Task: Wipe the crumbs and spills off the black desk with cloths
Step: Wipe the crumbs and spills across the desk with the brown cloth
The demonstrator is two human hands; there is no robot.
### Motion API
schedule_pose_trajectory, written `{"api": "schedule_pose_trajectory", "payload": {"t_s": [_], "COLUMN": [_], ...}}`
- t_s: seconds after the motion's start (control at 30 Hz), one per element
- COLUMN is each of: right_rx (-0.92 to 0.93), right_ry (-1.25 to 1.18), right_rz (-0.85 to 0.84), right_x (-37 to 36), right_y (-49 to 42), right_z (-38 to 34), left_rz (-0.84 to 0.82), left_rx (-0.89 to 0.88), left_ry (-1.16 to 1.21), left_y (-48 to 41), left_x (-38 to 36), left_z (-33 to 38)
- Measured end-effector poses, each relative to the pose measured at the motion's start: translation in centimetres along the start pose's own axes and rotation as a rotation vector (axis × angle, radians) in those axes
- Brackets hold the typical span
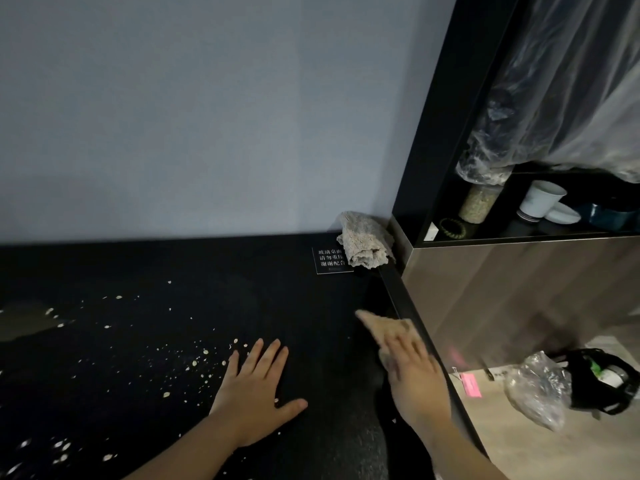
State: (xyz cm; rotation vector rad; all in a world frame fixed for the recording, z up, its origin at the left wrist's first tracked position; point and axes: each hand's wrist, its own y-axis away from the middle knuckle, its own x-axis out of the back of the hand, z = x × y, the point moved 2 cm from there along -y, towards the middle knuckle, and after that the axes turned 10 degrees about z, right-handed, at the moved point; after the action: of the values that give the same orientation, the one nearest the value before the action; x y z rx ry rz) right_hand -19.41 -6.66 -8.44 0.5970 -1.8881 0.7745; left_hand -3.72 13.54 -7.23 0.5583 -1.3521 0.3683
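The black desk [294, 299] runs along the grey wall. Pale crumbs [194, 365] are scattered over its left and middle, and a dull wet patch [24, 320] lies at the far left. A crumpled beige cloth [363, 242] sits in the back right corner, partly over a small black sign [327, 259]. My left hand [256, 389] lies flat on the desk, fingers spread, at the right edge of the crumbs. My right hand [405, 362] is blurred above the desk's right edge, fingers extended toward the cloth, holding nothing.
A dark shelf unit [450, 133] stands to the right, holding a jar [479, 202], a white cup [540, 200] and dishes. On the floor at lower right are a clear plastic bag [533, 389] and a black bin [602, 379].
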Motion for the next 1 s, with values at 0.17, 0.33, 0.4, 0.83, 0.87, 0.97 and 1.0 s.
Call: {"api": "schedule_pose_trajectory", "payload": {"t_s": [0.17,0.33,0.4,0.83,0.87,0.97,1.0], "right_rx": [0.287,0.096,-0.022,0.164,0.294,0.366,0.267], "right_ry": [-0.057,-0.090,-0.031,-0.065,-0.061,-0.012,-0.011], "right_rz": [-0.103,-0.026,0.050,-0.105,-0.139,-0.151,-0.085], "right_x": [-0.1,1.6,0.6,0.7,1.0,2.6,2.9], "right_y": [4.0,2.1,2.4,5.6,6.5,6.1,5.3], "right_z": [-5.0,-0.7,-1.3,-4.5,-5.7,-4.7,-3.6], "left_rz": [0.087,0.087,0.118,0.100,0.096,0.070,0.065], "left_rx": [0.103,0.049,0.048,0.078,0.076,0.063,0.067], "left_ry": [-0.006,-0.028,-0.003,0.000,-0.009,-0.030,-0.030], "left_y": [1.0,1.4,1.8,2.7,2.6,2.6,2.7], "left_x": [-1.0,-0.7,-1.2,-1.1,-1.3,-1.0,-0.9], "left_z": [0.7,0.5,0.3,1.0,1.1,1.0,1.1]}}
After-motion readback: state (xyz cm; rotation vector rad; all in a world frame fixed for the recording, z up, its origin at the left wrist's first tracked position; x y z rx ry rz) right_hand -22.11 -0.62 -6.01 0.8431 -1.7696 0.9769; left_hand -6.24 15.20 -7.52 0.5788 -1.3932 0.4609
